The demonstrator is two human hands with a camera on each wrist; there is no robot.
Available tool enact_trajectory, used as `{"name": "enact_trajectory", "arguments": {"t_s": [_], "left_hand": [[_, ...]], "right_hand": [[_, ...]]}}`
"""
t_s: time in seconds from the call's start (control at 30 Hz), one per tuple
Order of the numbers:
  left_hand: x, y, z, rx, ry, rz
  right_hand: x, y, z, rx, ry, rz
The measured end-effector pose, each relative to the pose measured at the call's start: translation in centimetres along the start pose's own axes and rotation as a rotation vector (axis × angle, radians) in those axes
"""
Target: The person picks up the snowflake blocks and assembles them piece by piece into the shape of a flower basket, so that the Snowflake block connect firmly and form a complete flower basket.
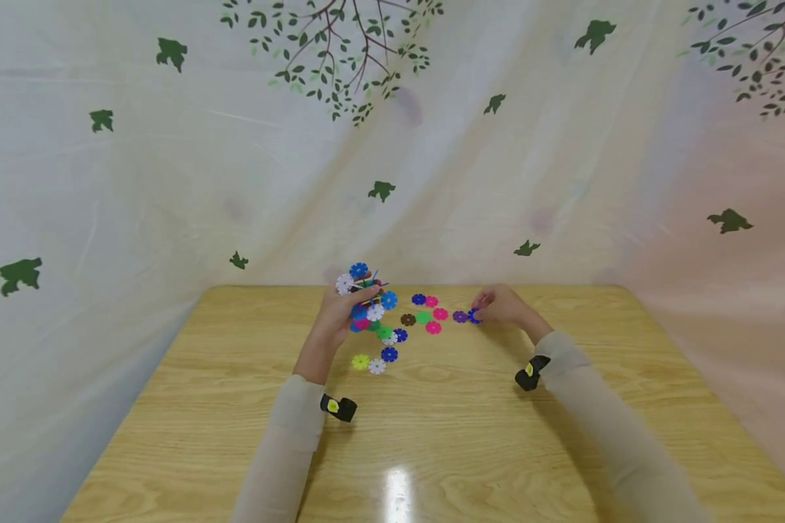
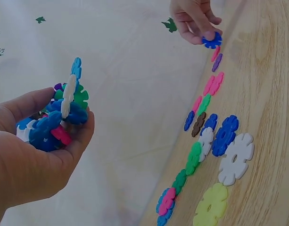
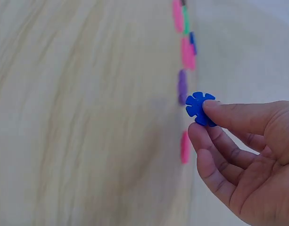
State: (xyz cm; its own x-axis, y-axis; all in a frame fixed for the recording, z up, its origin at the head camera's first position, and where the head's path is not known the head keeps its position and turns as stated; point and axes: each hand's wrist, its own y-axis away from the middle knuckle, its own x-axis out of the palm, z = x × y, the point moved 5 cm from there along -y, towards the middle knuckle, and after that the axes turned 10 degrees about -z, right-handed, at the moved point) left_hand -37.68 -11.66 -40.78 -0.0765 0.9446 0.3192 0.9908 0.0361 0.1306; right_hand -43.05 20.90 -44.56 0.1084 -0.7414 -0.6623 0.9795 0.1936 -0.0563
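My left hand [image 1: 330, 319] grips a cluster of joined flower-shaped plastic discs [image 2: 47, 129], mostly blue and white with some green and pink. Its thumb lies over one side of the cluster and the fingers curl beneath it. My right hand [image 1: 506, 306] pinches a single dark blue flower-shaped disc [image 3: 196, 106] between thumb and fingers, notched edge showing. In the right wrist view, a pink disc [image 3: 185, 147] and a purple disc [image 3: 182, 87] lie on the table close by that hand.
More loose discs lie on the wooden table [image 1: 445, 436] between the hands: pink, green, brown and blue. Nearer the front are a yellow disc [image 1: 360, 362] and a white disc [image 1: 376, 366]. A pale curtain [image 1: 288, 181] with leaf prints hangs behind the table's far edge.
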Motion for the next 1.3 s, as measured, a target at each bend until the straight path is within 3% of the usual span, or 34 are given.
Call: {"name": "enact_trajectory", "arguments": {"t_s": [0.13, 0.37, 0.6, 0.8, 1.3], "left_hand": [[-0.2, 0.0, 0.3, -0.002, -0.021, -0.014], [-0.1, 0.1, 1.2, -0.030, -0.049, -0.025], [0.6, 0.0, 1.8, -0.039, -0.062, -0.020], [1.2, -0.1, 1.8, -0.035, -0.083, -0.016], [0.6, -0.1, 1.2, 0.008, -0.147, -0.052]], "right_hand": [[0.5, 0.2, 2.3, 0.018, -0.107, -0.008], [1.8, 0.9, 8.3, 0.000, -0.330, -0.075], [3.2, 1.5, 12.6, -0.024, -0.494, -0.203], [4.4, 2.0, 13.9, -0.025, -0.568, -0.263], [6.2, 1.7, 14.6, -0.096, -0.487, -0.348]]}}
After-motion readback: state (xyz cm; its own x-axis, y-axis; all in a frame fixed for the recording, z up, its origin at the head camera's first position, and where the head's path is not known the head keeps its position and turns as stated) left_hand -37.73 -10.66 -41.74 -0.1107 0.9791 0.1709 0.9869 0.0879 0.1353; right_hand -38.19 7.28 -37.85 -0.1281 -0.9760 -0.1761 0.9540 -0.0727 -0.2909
